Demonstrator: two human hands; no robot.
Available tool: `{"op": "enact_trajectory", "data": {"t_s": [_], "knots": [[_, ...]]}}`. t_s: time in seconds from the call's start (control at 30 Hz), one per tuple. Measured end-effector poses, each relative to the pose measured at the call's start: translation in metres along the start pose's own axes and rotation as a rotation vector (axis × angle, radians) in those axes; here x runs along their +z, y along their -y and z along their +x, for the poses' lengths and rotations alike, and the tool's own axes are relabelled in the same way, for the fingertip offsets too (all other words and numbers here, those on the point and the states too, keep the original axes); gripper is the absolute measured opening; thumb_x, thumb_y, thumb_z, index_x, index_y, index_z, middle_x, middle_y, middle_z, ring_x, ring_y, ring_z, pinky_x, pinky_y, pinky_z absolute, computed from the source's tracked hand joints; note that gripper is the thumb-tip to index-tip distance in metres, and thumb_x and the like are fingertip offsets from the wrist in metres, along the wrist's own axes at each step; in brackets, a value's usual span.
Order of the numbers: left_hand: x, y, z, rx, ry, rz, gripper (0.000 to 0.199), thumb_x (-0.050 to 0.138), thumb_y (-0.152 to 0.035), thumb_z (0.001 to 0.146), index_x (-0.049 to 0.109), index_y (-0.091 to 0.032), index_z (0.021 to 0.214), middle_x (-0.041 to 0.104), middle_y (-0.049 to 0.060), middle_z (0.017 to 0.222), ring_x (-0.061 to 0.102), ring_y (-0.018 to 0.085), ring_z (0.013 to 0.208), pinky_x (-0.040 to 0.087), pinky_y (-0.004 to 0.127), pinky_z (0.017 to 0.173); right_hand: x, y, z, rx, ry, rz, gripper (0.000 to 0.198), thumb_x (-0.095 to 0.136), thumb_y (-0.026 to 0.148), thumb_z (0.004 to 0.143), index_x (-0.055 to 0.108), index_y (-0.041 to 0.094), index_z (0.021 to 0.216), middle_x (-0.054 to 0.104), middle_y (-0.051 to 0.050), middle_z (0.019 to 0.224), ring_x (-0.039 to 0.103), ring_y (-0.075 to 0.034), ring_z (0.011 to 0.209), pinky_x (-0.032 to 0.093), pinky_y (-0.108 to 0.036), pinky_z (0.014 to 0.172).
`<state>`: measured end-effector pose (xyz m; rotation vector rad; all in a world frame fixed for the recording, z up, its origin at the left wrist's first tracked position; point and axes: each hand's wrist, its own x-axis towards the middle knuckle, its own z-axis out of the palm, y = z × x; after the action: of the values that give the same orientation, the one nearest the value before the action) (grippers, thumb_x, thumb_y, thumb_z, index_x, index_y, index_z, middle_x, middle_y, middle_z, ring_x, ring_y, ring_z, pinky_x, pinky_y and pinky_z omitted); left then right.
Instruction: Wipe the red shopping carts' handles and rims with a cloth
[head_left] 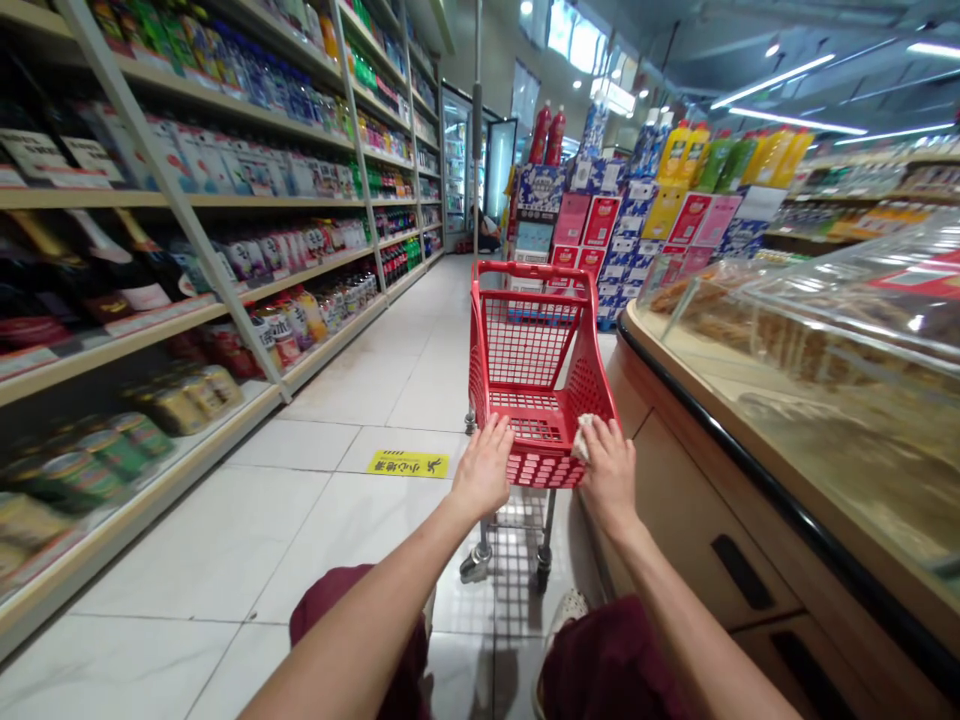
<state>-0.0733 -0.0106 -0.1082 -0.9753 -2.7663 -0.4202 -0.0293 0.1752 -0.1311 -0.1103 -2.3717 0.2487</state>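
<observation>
In front of me stands a small red plastic shopping cart [545,471], its grid basket nothing but bare mesh inside. My left hand [484,468] grips the near left corner of the basket's rim, fingers over the edge and thumb out of sight. At the near right corner, my right hand [611,475] presses a crumpled whitish cloth [583,436] against the rim, fingers bent over it. Grey metal legs and caster wheels [475,563] carry the basket. The cart's red handle [534,271] is at the far end.
Shelves of drinks [247,160] line the left side of the aisle. A wooden counter [675,500] with a clear cover [847,330] runs close on the right. Stacked drink cartons [600,220] stand ahead. A yellow floor sticker [409,464] lies left of the cart. Someone [489,232] crouches far off.
</observation>
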Motion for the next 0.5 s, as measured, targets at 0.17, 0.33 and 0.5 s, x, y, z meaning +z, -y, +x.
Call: {"op": "enact_trajectory", "data": {"t_s": [0.17, 0.33, 0.5], "knots": [[-0.001, -0.006, 0.003, -0.019, 0.012, -0.011, 0.062, 0.042, -0.011, 0.067, 0.032, -0.01, 0.127, 0.023, 0.01, 0.142, 0.007, 0.02, 0.132, 0.018, 0.041, 0.107, 0.011, 0.006, -0.023, -0.119, -0.034, 0.054, 0.05, 0.031, 0.005, 0.081, 0.039, 0.021, 0.128, 0.04, -0.009, 0.133, 0.02, -0.021, 0.129, 0.024, -0.049, 0.1], [-0.003, -0.005, 0.001, -0.021, 0.023, -0.008, 0.061, 0.042, -0.011, 0.067, 0.032, -0.009, 0.127, 0.023, 0.009, 0.142, 0.008, 0.02, 0.132, 0.017, 0.04, 0.107, 0.023, -0.017, -0.077, -0.173, 0.01, 0.056, 0.051, 0.03, 0.001, 0.079, 0.045, 0.022, 0.123, 0.05, -0.008, 0.124, 0.025, -0.02, 0.128, 0.032, -0.047, 0.096], [-0.001, -0.003, 0.0, -0.009, 0.01, -0.001, 0.063, 0.042, -0.011, 0.066, 0.031, -0.009, 0.128, 0.022, 0.009, 0.142, 0.007, 0.021, 0.132, 0.016, 0.039, 0.107, 0.004, -0.031, -0.067, -0.095, -0.13, 0.093, 0.057, 0.032, 0.002, 0.077, 0.034, 0.023, 0.13, 0.043, -0.009, 0.131, 0.024, -0.021, 0.128, 0.029, -0.049, 0.098]]}}
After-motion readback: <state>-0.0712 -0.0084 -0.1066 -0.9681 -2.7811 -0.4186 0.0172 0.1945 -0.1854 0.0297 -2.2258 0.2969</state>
